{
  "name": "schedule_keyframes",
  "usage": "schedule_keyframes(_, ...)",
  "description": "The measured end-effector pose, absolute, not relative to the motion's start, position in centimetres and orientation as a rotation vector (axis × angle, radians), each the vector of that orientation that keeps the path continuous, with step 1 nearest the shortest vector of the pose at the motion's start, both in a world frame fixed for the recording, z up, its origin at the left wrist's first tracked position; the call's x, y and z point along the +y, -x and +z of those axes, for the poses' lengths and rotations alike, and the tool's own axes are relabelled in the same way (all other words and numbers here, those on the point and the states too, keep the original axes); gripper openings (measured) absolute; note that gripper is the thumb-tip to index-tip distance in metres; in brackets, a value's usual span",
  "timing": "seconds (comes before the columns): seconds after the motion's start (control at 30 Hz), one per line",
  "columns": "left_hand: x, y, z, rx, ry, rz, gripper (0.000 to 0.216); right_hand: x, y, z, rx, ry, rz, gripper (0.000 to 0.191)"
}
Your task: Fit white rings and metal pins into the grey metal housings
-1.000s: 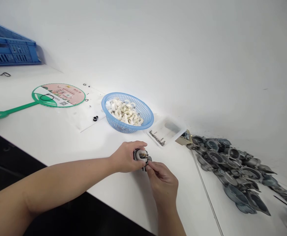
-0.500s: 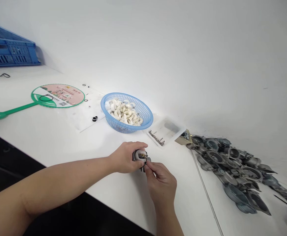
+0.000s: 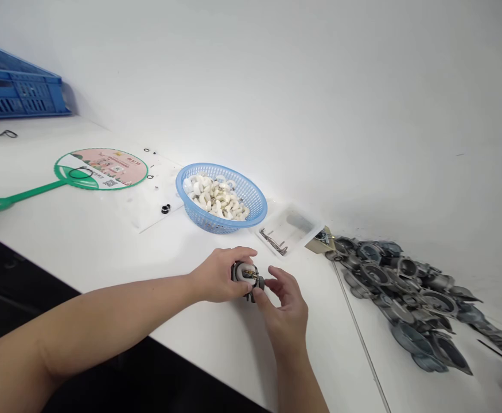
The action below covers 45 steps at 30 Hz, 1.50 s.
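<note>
My left hand (image 3: 220, 276) is closed around a small dark metal housing (image 3: 236, 272), thumb on the near side and fingers over the far side. Inside the housing sits a rounded white plastic piece (image 3: 245, 271) with brass-coloured bits on it. A dark round knob-like part (image 3: 261, 283) sticks out from the housing's right side. My right hand (image 3: 285, 304) is beside that part, its fingers apart and curved. The right thumb tip is at the housing's near edge; whether it touches is hard to tell.
Beyond my hands stand a blue basket (image 3: 251, 225) of white curved pieces and a clear tray (image 3: 302, 236) with metal pins. Many grey metal housings (image 3: 409, 298) are piled at right. A green-handled fan (image 3: 104, 168) lies left; a blue crate (image 3: 27, 94) stands behind it.
The right fingers have spread from a pinch at the housing's right side, and the round part there now shows. My left hand and the housing have stayed nearly in place.
</note>
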<state>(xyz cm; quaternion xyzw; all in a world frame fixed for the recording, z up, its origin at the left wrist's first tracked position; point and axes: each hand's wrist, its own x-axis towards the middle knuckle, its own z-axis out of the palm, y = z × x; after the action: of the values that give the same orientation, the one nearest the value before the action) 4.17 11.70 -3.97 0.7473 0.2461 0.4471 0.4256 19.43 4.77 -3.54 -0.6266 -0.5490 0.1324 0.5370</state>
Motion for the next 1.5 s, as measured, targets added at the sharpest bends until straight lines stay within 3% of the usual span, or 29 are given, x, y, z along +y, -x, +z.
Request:
schedule_keyframes(0.43,11.6,-4.2,-4.0,0.610,-1.880,1.104,0.061,5.3,-20.1,-3.7,-1.325,1.286,0.682,0.033)
schedule_keyframes(1.5,11.4,-4.3,-4.0,0.615,-1.864,1.081,0.062,5.7,-20.5,-4.5,-1.229,1.272,0.749,0.034)
